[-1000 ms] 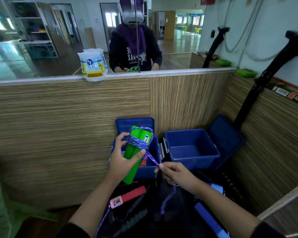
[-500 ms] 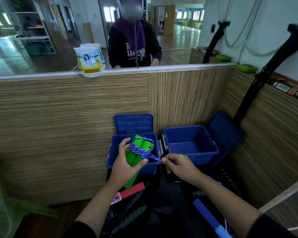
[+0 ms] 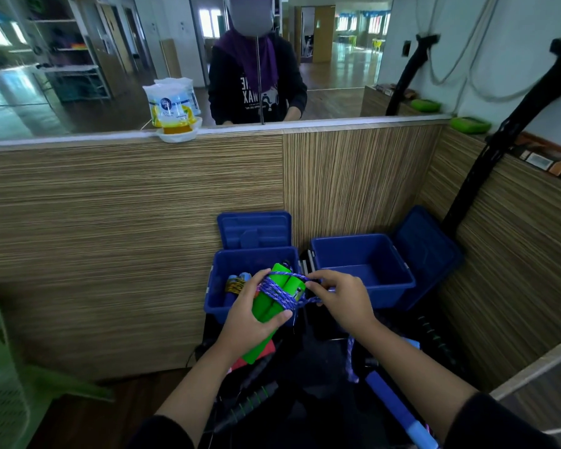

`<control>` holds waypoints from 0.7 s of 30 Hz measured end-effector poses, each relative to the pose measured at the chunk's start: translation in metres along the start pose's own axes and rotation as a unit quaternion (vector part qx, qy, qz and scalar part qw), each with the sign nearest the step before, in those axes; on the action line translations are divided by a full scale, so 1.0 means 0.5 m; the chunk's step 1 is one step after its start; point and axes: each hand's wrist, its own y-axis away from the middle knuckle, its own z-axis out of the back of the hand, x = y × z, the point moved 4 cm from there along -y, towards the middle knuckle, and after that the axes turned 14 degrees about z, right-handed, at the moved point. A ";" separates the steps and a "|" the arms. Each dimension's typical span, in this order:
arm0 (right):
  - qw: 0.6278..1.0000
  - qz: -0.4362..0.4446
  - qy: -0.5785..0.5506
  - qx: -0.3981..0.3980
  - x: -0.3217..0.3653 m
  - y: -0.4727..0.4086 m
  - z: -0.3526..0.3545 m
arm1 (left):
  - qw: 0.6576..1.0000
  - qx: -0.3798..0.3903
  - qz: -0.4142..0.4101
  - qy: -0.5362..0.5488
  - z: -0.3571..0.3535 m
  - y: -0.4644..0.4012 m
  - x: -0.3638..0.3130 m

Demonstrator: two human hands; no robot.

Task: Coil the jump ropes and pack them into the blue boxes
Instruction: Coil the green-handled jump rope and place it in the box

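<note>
While the left hand (image 3: pixel 255 319) grips the two green handles (image 3: pixel 272 301), the right hand (image 3: pixel 340 296) pinches the purple rope (image 3: pixel 280 294) wound round them, just above the near blue box (image 3: pixel 219 306). The rope looks soft and floppy, so hold the hard handles.

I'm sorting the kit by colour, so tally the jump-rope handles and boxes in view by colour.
Blue boxes: 2, the left box and the right box.
Green handles: 2, the pair in the grip of the left hand, with the purple rope pinched by the right hand.
Blue handles: 1, the one near the right forearm.
Black handles with green rings: 1.
Total: 6.
</note>
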 end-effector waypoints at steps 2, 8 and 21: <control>0.999 -0.014 -0.026 -0.029 -0.009 0.000 0.003 | 1.000 0.003 0.006 0.015 -0.004 0.000 -0.001; 0.997 -0.029 -0.072 0.002 -0.026 0.004 -0.002 | 1.000 0.007 0.008 0.008 -0.014 0.000 0.001; 0.996 -0.001 -0.025 0.086 -0.013 0.019 -0.039 | 0.995 -0.058 0.015 0.078 -0.018 -0.004 -0.007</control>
